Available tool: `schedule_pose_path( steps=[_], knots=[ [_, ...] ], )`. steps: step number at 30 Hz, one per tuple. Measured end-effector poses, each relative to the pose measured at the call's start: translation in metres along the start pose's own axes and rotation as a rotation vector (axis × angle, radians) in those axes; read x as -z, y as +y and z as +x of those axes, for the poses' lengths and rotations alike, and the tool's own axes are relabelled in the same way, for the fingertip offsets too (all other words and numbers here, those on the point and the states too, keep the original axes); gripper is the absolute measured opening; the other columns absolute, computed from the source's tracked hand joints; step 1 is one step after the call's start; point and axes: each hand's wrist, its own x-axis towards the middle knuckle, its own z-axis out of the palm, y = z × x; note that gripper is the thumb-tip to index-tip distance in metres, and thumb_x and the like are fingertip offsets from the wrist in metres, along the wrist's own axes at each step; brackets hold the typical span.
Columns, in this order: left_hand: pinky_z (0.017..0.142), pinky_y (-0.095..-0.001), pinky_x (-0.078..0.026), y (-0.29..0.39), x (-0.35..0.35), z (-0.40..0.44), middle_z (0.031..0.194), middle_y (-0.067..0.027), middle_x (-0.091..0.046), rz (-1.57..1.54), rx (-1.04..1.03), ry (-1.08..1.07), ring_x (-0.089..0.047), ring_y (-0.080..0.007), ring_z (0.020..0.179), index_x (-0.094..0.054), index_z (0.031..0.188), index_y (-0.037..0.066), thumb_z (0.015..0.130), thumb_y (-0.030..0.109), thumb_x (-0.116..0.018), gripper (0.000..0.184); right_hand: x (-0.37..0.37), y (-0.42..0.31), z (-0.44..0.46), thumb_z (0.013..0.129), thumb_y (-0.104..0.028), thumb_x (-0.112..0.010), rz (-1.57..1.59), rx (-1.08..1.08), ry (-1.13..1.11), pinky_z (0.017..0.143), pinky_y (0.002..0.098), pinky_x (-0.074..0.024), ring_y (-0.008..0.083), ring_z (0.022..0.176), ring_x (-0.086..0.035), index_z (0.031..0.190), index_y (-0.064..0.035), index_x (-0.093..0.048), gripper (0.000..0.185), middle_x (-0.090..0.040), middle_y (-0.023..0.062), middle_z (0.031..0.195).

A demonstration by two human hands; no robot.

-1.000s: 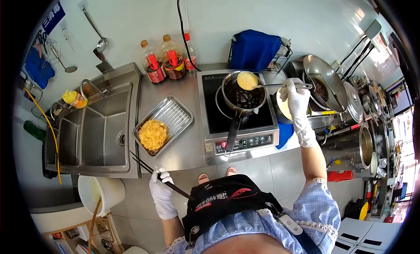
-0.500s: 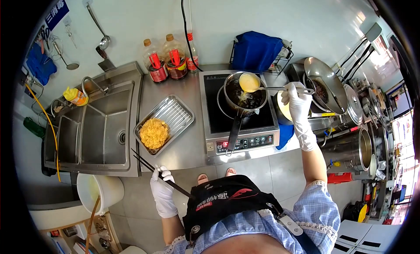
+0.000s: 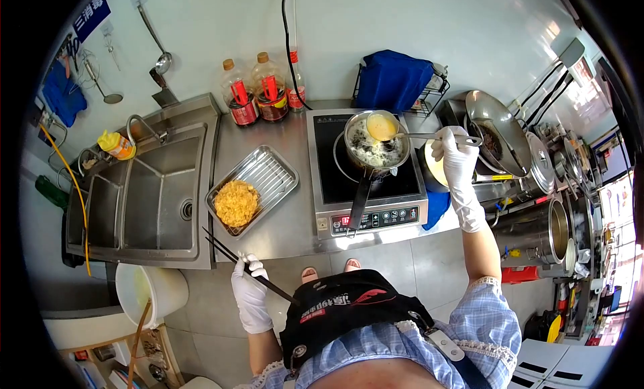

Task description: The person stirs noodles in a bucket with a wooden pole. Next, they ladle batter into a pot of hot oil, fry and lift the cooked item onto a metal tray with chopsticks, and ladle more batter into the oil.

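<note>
My white-gloved right hand [image 3: 457,157] is closed around the handle of a ladle [image 3: 382,127] with pale yellow liquid in its bowl. The bowl hangs over a small saucepan [image 3: 360,196] whose dark contents are covered with white foam. The pan stands on an induction cooker [image 3: 329,181] with a lit red display. Down at the left, my gloved left hand [image 3: 249,295] grips a pair of long dark chopsticks [image 3: 219,245], their tips pointing up and left. Just above those tips, a golden fried lump [image 3: 236,204] rests on a rack in a metal tray [image 3: 285,181].
A double sink [image 3: 164,208] lies to the left. Sauce bottles [image 3: 272,97] stand against the wall. Right of the cooker are a pot of yellow liquid [image 3: 435,166] and a wok [image 3: 493,117]. A white bucket [image 3: 171,292] is on the floor.
White foam has spread across the saucepan's surface around the ladle. The liquid in the ladle looks a little lower. Both hands have stayed nearly still.
</note>
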Motion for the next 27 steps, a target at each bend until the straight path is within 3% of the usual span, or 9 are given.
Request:
schedule_pose_path(
  steps=[27],
  knots=[
    [0.049,-0.0201,-0.036,0.0043,0.0024,0.0051,0.078,0.0,-0.045,0.021,-0.033,0.016,-0.039,-0.0095,0.059,-0.048,0.081,0.007,0.094,0.015,-0.042,0.016,-0.0086,-0.0089,0.0058,0.089,-0.014,-0.052,-0.019,0.048,-0.025,0.045,0.0188,-0.0405,0.0073,0.048,-0.051,0.079,-0.0009,-0.059,0.017,-0.058,0.0041,0.06]
  ],
)
